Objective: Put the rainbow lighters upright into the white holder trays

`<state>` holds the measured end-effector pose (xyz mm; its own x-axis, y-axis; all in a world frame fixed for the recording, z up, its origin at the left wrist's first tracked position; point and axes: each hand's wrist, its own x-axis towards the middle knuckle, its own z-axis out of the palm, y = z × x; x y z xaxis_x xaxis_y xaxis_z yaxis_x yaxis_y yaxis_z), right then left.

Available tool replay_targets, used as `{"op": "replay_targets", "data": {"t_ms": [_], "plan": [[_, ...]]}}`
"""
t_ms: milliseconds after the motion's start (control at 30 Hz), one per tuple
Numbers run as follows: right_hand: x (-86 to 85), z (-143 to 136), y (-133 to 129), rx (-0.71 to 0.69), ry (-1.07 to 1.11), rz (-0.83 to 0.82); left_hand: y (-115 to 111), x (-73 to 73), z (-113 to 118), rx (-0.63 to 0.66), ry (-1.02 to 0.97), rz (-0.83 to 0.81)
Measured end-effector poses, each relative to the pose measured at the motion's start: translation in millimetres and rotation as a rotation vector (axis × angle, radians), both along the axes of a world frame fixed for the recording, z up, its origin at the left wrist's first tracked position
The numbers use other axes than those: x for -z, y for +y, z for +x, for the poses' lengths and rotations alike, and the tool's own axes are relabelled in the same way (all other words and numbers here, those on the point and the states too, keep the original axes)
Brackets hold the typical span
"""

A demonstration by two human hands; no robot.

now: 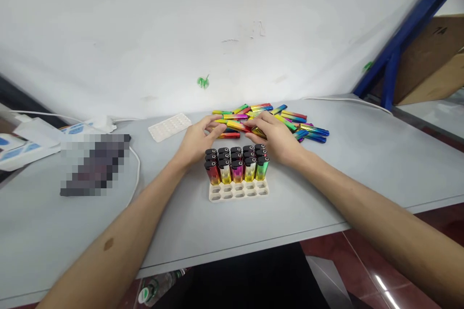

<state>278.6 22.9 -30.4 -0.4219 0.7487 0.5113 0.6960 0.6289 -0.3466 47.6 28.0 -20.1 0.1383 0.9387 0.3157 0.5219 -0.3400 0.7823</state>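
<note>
A white wall (145, 34) rises behind a grey work surface (362, 154), with a blue frame (409, 34) and cardboard boxes (413, 60) at right. On the surface, near the wall, a loose pile of shiny multicoloured cases (286, 122) lies under the fingers of a person working with bare arms outstretched. The right hand (281, 140) reaches over the middle of the pile and the left hand (195, 140) meets its left edge; the digits curve among the cases, and whether either grip is clamped on one cannot be told. Just in front, between the forearms, sits a white tray (239, 196), three rows of black-topped lighters (237, 171) upright in its holes. A second tray (169, 127) lies left of the pile, below a green mark (203, 82) on the wall.
</note>
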Motion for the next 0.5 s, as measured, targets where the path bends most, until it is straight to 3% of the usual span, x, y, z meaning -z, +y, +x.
{"op": "replay_targets", "data": {"t_ms": [167,367,500], "plan": [[-0.9,-11,-9,-0.085,0.074,-0.042,-8,-2.8,10,0.184,-0.345,-0.232],[-0.5,-9,-6,-0.075,0.099,-0.07,-1,4.7,14,0.153,-0.62,-0.292],[0.8,-6,-5,-0.048,0.078,-0.161,1,2.4,11,0.085,-0.858,-0.297]]}}
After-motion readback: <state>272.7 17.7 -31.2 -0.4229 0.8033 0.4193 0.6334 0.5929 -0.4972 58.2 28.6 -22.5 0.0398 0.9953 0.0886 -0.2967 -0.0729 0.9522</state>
